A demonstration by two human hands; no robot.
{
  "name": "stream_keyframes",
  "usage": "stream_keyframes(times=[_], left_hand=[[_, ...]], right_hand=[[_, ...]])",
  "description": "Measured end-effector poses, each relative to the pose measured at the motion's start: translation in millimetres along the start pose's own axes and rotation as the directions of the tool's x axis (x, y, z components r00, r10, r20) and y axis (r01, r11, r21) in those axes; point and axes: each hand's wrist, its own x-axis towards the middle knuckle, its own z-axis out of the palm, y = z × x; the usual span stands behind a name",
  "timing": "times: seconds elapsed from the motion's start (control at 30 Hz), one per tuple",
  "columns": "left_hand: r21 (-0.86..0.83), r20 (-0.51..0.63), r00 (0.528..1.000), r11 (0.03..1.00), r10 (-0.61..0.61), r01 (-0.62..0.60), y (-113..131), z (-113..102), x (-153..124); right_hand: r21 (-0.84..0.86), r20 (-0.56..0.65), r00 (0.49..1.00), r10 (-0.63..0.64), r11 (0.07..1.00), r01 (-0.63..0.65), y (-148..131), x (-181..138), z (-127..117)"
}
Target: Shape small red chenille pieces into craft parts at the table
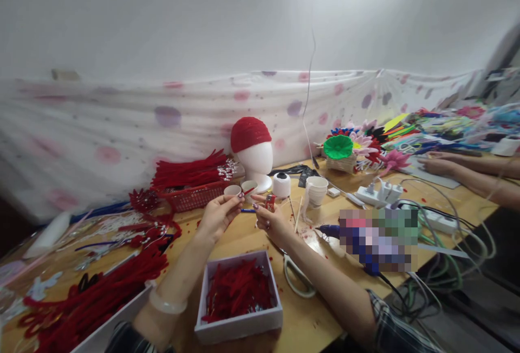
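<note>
My left hand (219, 216) pinches a small red fuzzy piece (248, 191) between thumb and fingertips. Close beside it on the right, my right hand (275, 224) is closed around a red lighter (270, 200) held upright; I cannot make out a flame. Below both hands stands a white box (239, 332) full of short red fuzzy pieces (239, 291). Scissors (298, 282) with pale handles lie under my right forearm. Just behind the fingers are two small cups (232, 190), partly hidden by the left hand.
A white foam head (255, 159) in a red cap stands behind, beside a red basket (190, 197) of red stems. To the right are a white cup (317, 190), a blue glue gun (330, 230), power strips (371, 196) and cables. Another person's hands (441, 164) work at far right.
</note>
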Motion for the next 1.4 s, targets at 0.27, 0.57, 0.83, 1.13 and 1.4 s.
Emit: stream_keyframes(times=[0.27,0.57,0.83,1.13,1.4], left_hand=[[0.181,0.143,0.975,0.973,-0.169,0.142,-9.4,1.0,-7.2],[0.358,0.309,0.951,0.928,-0.013,-0.104,1.0,-6.0,-3.5],[0.378,0.320,0.947,0.918,-0.006,-0.122,-1.5,-7.1,-1.4],[0.153,0.091,0.972,0.962,0.216,-0.228,1.7,-0.1,-1.1],[0.100,0.086,0.972,0.969,0.217,-0.226,1.3,4.1,-5.6]], right_hand=[[0.009,0.017,0.999,0.039,0.999,-0.039,2.6,-1.8,2.7],[-0.093,0.064,0.996,0.062,0.994,-0.056,-5.9,-2.4,3.4],[-0.223,0.109,0.984,0.140,0.968,-0.113,-9.4,-3.1,2.3],[-0.160,0.067,0.893,0.444,0.889,-0.430,1.7,-0.3,-4.3],[-0.240,0.076,0.876,0.475,0.862,-0.447,6.2,-2.2,2.0]])
